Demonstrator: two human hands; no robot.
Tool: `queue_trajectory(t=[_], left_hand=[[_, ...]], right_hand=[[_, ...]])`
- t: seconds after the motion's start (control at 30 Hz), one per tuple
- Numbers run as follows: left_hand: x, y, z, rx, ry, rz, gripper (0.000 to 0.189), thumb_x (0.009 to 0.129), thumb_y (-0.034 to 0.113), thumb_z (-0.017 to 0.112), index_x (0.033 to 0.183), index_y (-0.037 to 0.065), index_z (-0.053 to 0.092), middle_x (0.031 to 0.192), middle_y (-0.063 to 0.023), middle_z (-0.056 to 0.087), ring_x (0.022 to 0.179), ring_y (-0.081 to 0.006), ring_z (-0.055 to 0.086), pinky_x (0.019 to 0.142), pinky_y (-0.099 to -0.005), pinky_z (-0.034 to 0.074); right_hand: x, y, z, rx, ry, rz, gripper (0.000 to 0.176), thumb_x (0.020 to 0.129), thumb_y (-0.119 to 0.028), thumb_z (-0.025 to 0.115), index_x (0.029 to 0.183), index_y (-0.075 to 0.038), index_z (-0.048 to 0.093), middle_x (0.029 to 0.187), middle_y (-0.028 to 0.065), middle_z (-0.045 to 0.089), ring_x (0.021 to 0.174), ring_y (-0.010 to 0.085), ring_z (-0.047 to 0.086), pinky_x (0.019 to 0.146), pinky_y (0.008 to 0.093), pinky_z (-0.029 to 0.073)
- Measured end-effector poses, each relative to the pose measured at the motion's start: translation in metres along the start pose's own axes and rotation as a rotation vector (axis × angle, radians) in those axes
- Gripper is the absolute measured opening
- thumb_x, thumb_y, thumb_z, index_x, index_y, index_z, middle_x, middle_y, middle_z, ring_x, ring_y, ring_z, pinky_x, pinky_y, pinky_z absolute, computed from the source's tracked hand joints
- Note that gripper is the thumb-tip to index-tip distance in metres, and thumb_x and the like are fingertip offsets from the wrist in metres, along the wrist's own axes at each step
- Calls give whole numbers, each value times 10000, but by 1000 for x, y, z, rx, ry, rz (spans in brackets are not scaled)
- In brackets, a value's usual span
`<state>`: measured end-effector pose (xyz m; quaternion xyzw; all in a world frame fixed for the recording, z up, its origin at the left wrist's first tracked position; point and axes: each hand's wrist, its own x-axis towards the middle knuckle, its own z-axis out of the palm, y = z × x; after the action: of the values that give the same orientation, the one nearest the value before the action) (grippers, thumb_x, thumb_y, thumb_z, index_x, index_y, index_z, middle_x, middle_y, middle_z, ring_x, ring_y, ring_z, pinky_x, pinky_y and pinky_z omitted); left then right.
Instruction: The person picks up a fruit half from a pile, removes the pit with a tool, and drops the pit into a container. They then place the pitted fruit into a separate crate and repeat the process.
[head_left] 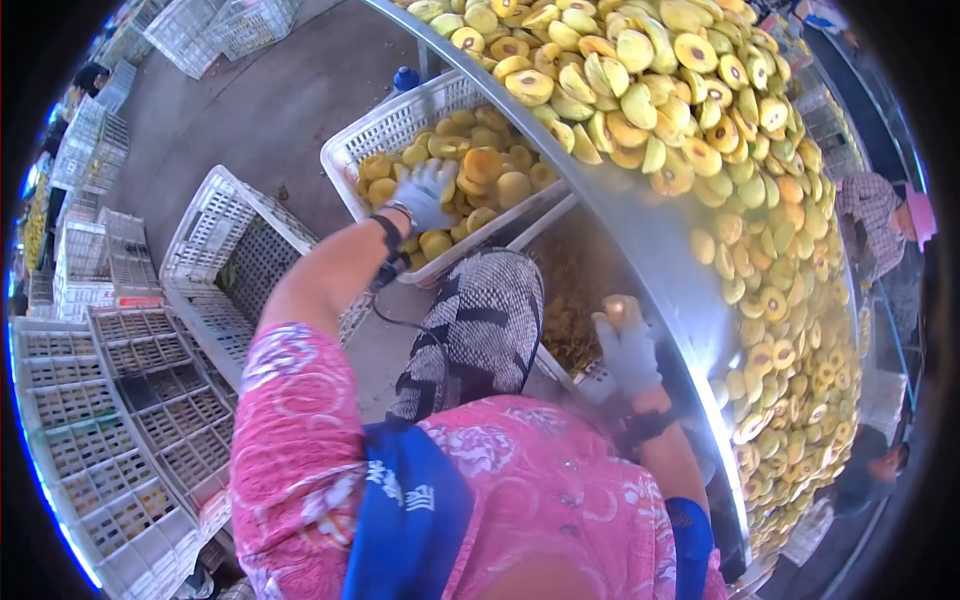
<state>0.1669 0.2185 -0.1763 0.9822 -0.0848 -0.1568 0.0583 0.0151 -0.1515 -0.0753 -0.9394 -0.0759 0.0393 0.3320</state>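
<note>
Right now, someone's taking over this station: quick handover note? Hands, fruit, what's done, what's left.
Left hand: gloved, down in the white crate, resting on the whole fruit; grip unclear.
Right hand: gloved, grip shut on a single fruit at the edge of the metal table.
Done: the table is piled with halved fruit.
Left: the crate holds plenty of whole fruit.
Empty crates stand stacked to the left.
</note>
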Motion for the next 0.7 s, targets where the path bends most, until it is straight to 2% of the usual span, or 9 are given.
queue_trajectory(t=[0.07,0.1,0.17,0.33,0.37,0.43,0.47,0.53,0.7], left_hand=[[25,13,52,-146,89,-21,1099,722,433,749,1539,125,81,1561,-228,163,1432,-421,200,1157,-569,162],[34,18,60,-182,131,-65,1122,726,374,767,1543,146,32,1566,-230,137,1437,-436,175,1154,-569,173],[58,22,61,-211,130,-62,1126,723,389,768,1544,160,34,1566,-234,133,1445,-434,151,1147,-589,168],[112,42,36,-61,-7,-28,1066,741,416,723,1544,213,52,1566,-233,151,1443,-456,139,1124,-634,176],[128,45,42,-73,70,-53,971,756,424,710,1533,187,177,1556,-227,199,1432,-448,183,1118,-624,200],[180,38,38,-301,-294,29,863,781,470,672,1497,175,292,1548,-209,236,1423,-437,213,1125,-605,194],[203,36,43,-344,-307,48,841,787,473,662,1488,174,307,1545,-201,246,1420,-436,219,1122,-606,200],[237,28,52,-329,-228,70,798,799,478,642,1470,172,337,1539,-185,265,1413,-432,232,1115,-607,212],[272,7,56,-218,-125,69,701,830,492,591,1425,167,412,1523,-144,314,1396,-425,263,1097,-610,241]], right_hand=[[11,-13,-23,-34,141,-97,325,897,-154,639,1154,-4,507,933,194,655,829,355,663,728,400,523],[14,-13,-32,-22,174,-58,319,898,-124,628,1159,11,503,934,178,647,805,307,653,717,375,519],[15,-16,-43,34,206,38,273,895,-56,576,1133,46,491,915,154,614,770,212,608,709,327,502],[18,-5,-41,126,222,38,251,886,-30,519,1112,66,468,912,146,589,782,204,581,736,326,489],[14,3,-41,157,197,80,253,887,-32,511,1115,67,465,915,148,591,776,207,582,730,330,491],[13,8,-41,170,179,107,265,888,-57,511,1116,68,463,918,150,597,745,222,592,701,339,495],[14,7,-40,157,184,88,275,887,-79,518,1114,66,463,917,150,601,720,234,600,678,345,498],[9,11,-42,200,161,192,285,892,-130,532,1098,58,471,914,147,604,714,243,606,673,345,495],[13,11,-48,77,91,174,323,905,-216,537,1090,42,475,910,148,606,700,249,601,673,360,491]])
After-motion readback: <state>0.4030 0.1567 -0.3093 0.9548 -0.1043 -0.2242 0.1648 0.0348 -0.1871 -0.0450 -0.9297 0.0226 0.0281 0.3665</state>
